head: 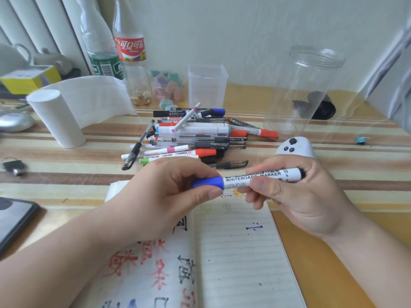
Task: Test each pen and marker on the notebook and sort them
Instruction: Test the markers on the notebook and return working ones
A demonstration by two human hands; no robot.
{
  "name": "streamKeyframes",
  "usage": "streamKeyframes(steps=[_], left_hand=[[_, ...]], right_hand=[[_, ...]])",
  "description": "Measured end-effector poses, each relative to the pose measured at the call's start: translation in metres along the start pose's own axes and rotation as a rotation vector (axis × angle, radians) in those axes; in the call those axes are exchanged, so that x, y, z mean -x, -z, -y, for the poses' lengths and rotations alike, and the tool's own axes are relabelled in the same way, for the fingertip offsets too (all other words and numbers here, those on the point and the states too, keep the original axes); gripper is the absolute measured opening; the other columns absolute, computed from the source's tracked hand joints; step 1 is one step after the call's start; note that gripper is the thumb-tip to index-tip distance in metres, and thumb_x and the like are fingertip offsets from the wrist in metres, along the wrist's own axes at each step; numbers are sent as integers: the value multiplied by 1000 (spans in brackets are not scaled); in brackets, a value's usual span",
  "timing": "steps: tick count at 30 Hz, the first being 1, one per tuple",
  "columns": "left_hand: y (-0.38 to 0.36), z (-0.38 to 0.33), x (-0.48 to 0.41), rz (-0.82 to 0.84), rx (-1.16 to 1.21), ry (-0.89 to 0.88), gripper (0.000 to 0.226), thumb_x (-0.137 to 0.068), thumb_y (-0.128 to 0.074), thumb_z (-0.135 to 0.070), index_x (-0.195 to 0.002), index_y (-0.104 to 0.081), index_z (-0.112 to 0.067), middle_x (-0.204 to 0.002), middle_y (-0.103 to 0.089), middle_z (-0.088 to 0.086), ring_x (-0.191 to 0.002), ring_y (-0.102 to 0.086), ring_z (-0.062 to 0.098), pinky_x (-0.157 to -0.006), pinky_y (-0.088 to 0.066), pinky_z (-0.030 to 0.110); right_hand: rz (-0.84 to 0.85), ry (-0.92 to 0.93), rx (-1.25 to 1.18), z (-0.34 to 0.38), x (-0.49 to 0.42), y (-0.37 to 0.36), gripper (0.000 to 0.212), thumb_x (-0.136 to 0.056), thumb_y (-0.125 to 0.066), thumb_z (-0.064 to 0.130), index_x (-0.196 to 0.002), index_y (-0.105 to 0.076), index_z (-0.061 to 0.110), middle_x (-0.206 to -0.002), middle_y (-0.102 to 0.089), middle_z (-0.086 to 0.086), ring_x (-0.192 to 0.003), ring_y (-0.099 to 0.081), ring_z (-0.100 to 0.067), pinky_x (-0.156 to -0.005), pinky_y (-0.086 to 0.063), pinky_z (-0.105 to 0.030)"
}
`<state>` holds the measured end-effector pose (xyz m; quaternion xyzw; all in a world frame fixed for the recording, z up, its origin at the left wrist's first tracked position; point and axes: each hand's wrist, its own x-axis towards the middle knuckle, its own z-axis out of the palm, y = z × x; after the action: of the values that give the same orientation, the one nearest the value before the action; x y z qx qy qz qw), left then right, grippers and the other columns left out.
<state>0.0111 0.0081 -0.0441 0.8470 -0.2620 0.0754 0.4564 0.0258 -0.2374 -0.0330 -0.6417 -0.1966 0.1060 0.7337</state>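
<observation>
While gripped: marker point(255, 177), both fingers point(213, 192).

Left hand point(169, 192) hides the marker cap's point(209, 182) end.

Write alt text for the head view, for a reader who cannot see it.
Two hands hold a blue-capped whiteboard marker level above an open notebook: left hand on the cap, right hand on the barrel. Behind lie a pile of pens and a clear jar.
</observation>
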Motion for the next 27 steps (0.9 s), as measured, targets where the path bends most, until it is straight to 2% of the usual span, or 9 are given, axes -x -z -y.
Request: streamKeyframes(steps=[2, 6, 9, 13, 17, 21, 24, 27], left_hand=[[-1, -2, 1, -29, 12, -15, 8, -89, -72, -38, -92, -71, -31, -75, -64, -19, -66, -59, 5, -62, -41, 13], [-1, -13, -1, -130, -179, -165, 12, -91, -73, -33, -91, -73, -21, -75, -59, -17, -68, -58, 10, -65, -41, 12], [0, -14, -1, -144, -250, -204, 11, -90, -73, -26, -92, -75, -15, -75, -55, -18, -68, -54, 6, -65, -42, 14], [1, 5, 0, -139, -267, -117, 20, -89, -72, -39, -98, -75, -22, -85, -63, -21, -75, -59, 1, -67, -45, 14], [-4, 13, -3, -170, -340, -77, 29, -88, -59, -55, -99, -74, -32, -86, -61, -21, -64, -56, 4, -60, -43, 15], [-11, 11, -6, -188, -359, -90, 33, -87, -56, -59, -97, -74, -33, -92, -58, -26, -64, -57, 0, -59, -41, 9], [-15, 4, -8, -207, -316, -87, 43, -87, -53, -63, -112, -72, -34, -92, -58, -29, -63, -54, -7, -59, -38, 3], [-16, -2, -8, -224, -281, -82, 44, -90, -46, -66, -119, -66, -39, -93, -58, -30, -66, -56, -8, -55, -41, 9]], right_hand=[[-17, 4, -29, 2, 2, -4, 25, -71, -84, 24, -87, -80, 7, -79, -72, -27, -64, -70, -33, -57, -56, -33], [-130, -60, -92, 3, 4, -15, 17, -67, -76, 22, -69, -74, 5, -62, -65, -24, -47, -61, -33, -44, -50, -30], [-188, -48, -36, 0, 1, -20, 24, -71, -86, 22, -62, -67, 10, -54, -59, -19, -39, -53, -29, -40, -43, -25], [-209, -33, 59, -11, -2, -27, 19, -81, -83, 24, -75, -69, 12, -54, -60, -17, -42, -53, -28, -41, -43, -27], [-204, -5, 1, -16, -8, -24, 20, -83, -75, 18, -98, -64, 11, -63, -62, -14, -53, -56, -26, -48, -44, -31], [-237, 95, 5, -14, -8, -16, 13, -89, -66, 12, -96, -62, 2, -70, -63, -14, -59, -57, -28, -51, -46, -34], [-285, 144, 127, -7, -1, -13, 19, -90, -67, 15, -92, -62, -3, -71, -64, -12, -61, -57, -26, -49, -48, -32], [-386, 230, 207, 13, 2, -7, 16, -89, -69, 17, -90, -63, 2, -71, -66, -9, -61, -58, -21, -46, -46, -31]])
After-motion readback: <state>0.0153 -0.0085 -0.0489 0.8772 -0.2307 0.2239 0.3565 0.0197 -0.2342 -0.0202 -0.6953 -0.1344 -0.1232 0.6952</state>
